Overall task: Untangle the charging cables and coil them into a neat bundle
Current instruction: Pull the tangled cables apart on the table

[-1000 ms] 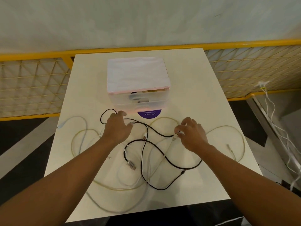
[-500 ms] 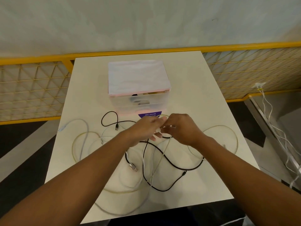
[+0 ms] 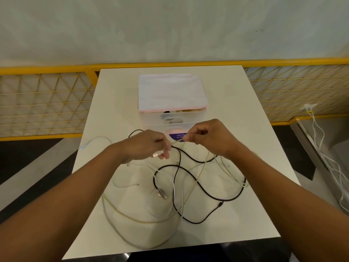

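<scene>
Both hands are raised just above the tabletop (image 3: 236,114), mid-scene, close together. Left hand (image 3: 147,146) & right hand (image 3: 209,138): each grip is pinched on the cream cable (image 3: 178,141), short stretch taut btwn them. The rest drops to the near side, tangled w/ the black cable (image 3: 190,178) & other pale cables (image 3: 132,218) on the near half. Black cable runs just under the left fingers; contact unclear. Translucent drawer box (image 3: 171,93) sits far-centre.

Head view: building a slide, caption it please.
Left hand and right hand pinch a pale cable above a tangled black cable on the table.
</scene>
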Action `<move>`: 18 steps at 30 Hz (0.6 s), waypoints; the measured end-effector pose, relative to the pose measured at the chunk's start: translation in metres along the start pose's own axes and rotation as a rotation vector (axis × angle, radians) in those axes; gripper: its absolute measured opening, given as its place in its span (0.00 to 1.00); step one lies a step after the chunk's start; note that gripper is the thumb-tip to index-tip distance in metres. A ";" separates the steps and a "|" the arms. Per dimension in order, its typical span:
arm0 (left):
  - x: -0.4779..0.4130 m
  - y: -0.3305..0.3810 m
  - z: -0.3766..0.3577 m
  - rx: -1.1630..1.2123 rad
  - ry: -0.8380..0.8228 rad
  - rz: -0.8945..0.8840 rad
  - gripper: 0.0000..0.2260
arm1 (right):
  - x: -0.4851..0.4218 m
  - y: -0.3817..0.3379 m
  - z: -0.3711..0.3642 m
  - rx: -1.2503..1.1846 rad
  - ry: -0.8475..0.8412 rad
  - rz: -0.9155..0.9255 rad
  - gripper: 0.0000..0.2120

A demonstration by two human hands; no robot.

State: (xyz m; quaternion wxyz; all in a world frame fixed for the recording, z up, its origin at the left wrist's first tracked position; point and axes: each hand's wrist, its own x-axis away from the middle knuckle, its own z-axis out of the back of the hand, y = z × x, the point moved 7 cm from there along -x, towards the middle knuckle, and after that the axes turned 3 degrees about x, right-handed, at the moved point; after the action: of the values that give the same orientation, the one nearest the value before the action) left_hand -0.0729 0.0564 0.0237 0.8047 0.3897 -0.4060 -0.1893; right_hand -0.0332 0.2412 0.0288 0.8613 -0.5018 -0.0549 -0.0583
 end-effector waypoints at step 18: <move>0.021 -0.012 0.078 0.355 0.767 0.092 0.12 | 0.031 0.044 0.050 -0.065 0.158 -0.218 0.09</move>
State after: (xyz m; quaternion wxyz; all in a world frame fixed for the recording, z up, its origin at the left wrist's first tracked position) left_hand -0.1229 -0.0010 0.0539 0.8255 0.5458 -0.1204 0.0783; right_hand 0.0021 0.3047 0.0202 0.8348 -0.5143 -0.0393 -0.1928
